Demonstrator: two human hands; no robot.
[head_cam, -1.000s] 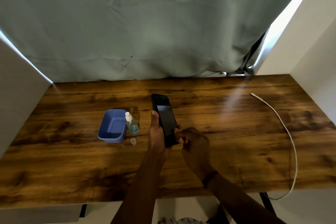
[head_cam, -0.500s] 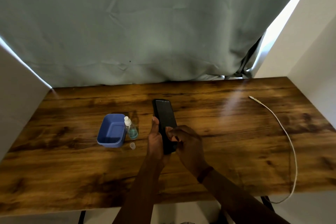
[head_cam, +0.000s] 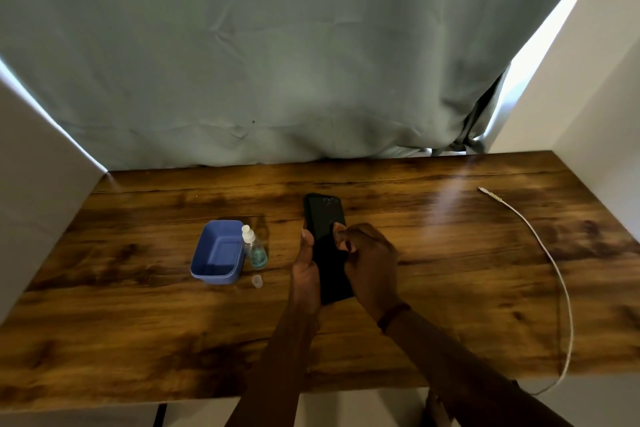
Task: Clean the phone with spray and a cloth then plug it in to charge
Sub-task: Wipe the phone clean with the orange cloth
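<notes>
1. Black slab smartphone [head_cam: 323,218] is held over the wooden worktop [head_cam: 138,322] at frame centre, the left hand [head_cam: 306,274] gripping its left edge to steady it.
2. The right hand [head_cam: 372,260] curls onto the screen, seemingly wiping; cloth indiscernible.
3. A white charging cable [head_cam: 540,239] waits at right.

My one head-worn camera looked forward and down from near above the table [head_cam: 138,340], facing the curtain [head_cam: 277,62] behind it.
</notes>
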